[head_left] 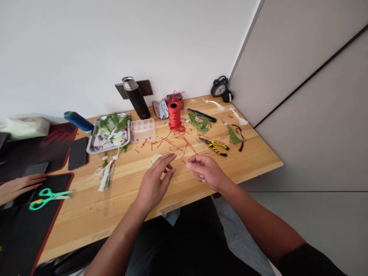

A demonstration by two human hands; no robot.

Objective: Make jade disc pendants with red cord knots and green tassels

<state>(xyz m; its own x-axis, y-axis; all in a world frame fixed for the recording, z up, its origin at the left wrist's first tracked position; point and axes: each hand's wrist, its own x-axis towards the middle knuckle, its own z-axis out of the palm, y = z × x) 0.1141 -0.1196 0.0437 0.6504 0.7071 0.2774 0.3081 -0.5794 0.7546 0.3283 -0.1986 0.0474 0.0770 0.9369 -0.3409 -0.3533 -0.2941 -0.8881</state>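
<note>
Over the front middle of the table my left hand [156,180] hovers with its fingers stretched out and the thumb apart, holding nothing that I can see. Just beyond its knuckles lies a pale green disc [155,157], partly covered by the hand. My right hand [207,170] is closed in a pinch, and a thin red cord [184,161] shows at its fingertips. Loose red cord pieces [188,143] lie scattered past both hands. Behind them stands a spool of red cord [174,117]. Pliers with yellow and black handles [217,146] rest beyond my right hand.
A metal tray [89,147] holds green tassels and small beads; a clear compartment box [143,135] adjoins it. Behind are a black flask [137,99], utility knife [202,115] and alarm clock [220,87]. Another person's hand [21,188] is left, near green scissors [48,197].
</note>
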